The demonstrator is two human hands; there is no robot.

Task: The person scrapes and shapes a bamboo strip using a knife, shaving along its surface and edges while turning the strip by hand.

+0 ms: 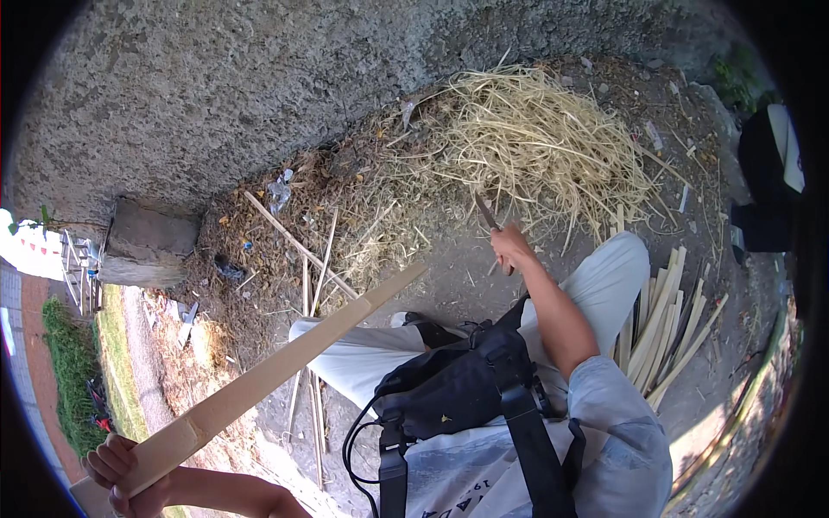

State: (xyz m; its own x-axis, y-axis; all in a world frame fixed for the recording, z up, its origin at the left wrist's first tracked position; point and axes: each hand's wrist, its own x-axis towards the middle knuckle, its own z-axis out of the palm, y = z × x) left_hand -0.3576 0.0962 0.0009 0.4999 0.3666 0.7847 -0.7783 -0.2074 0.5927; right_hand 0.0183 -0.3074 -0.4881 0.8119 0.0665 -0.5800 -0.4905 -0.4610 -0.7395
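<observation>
Bamboo strip (276, 367): long, flat, pale tan, two nodes visible; held aslant. Knife (487, 213): dark blade, held apart from strip, tip pointing forward.

The long strip (281, 365) I see is pale tan, the knife (486, 211) dull brown, the shavings (553, 138) straw-yellow, the trousers (609, 276) off-white, the bag (458, 380) black, the wall (259, 86) mottled grey.

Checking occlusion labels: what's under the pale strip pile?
At the edges of the pile, dirt ground and leaf litter show. Whatever lies beneath its middle is covered and can't be seen.
</observation>
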